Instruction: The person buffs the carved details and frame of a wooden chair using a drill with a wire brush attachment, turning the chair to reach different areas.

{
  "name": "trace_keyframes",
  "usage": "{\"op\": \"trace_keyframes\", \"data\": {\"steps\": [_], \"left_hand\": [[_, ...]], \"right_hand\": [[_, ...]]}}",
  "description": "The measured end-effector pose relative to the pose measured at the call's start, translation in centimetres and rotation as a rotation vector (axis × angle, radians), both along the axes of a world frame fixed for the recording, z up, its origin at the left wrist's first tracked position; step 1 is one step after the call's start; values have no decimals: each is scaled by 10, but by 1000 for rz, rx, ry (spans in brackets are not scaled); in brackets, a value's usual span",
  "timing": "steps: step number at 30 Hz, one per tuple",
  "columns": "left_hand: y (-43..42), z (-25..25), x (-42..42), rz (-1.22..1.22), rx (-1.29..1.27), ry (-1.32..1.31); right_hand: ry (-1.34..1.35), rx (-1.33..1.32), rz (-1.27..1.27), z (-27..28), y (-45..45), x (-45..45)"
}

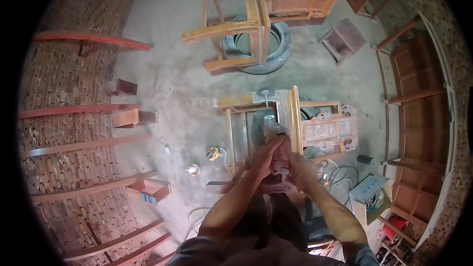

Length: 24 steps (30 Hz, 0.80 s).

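Note:
Both my hands grip a hand-held power tool (270, 124) with a grey nose, a thin shaft and a small round tip pointing away from me. My left hand (269, 155) is wrapped around its body from the left. My right hand (299, 166) closes on its rear part from the right. The tip is at the carved leg or rail of a wooden chair (294, 118) lying on its side; whether they touch, I cannot tell. Pale, sanded-looking patches show on that rail, and the carved chair back extends to the right.
Farther off, another chair (261, 24) lies on a tyre (281, 49). A small stool (344, 39) stands right of it. Near my right arm are cables (340, 172) and a cardboard box (367, 212). A yellow tool (213, 153) and a drawer (148, 189) lie left.

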<state>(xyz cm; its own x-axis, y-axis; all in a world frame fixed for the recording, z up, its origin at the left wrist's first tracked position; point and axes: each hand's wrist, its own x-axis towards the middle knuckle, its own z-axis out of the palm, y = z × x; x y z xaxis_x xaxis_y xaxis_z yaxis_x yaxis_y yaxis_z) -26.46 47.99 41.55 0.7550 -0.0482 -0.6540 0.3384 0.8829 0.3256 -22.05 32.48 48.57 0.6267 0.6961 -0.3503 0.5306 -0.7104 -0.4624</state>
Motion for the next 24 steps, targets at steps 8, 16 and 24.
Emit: {"op": "trace_keyframes", "data": {"steps": [8,16,24], "left_hand": [[-7,15,-1,38,65,41],[-30,2,9,5,181,-33],[-28,17,10,-31,141,0]], "right_hand": [[48,108,27,-15,-12,2],[52,-3,-62,-15,-30,-1],[85,52,-62,9,-24,-1]]}}
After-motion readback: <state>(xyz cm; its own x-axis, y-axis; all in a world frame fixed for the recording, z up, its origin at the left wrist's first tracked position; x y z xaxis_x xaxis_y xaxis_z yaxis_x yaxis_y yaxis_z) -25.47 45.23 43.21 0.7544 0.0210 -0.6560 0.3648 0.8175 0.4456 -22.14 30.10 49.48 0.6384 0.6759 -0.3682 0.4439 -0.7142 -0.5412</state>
